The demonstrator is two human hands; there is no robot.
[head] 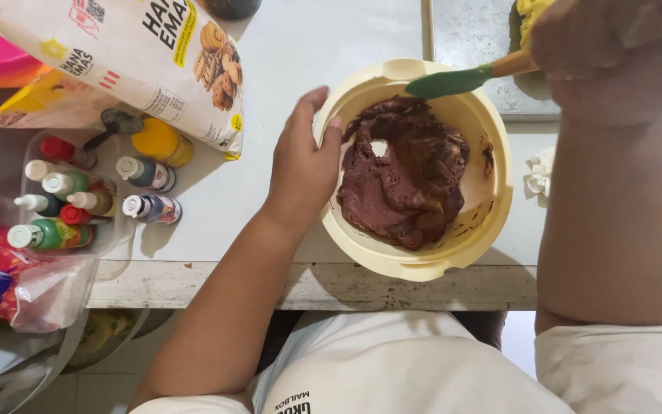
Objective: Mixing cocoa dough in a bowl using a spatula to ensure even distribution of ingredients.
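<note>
Head view looks down on a white flour bag [128, 54] with printed biscuits lying at the upper left of the pale surface [285, 46], beside a clear plastic tub [113, 230] of small colouring bottles. A round cream plastic bowl [492, 230] near the surface's front edge holds dark brown chocolate dough [408, 180]. The left hand [304, 161] clasps the bowl's left rim, thumb over the edge. The right hand [614, 46] is closed around a wooden-handled green spatula [450, 80], its blade over the bowl's far rim.
</note>
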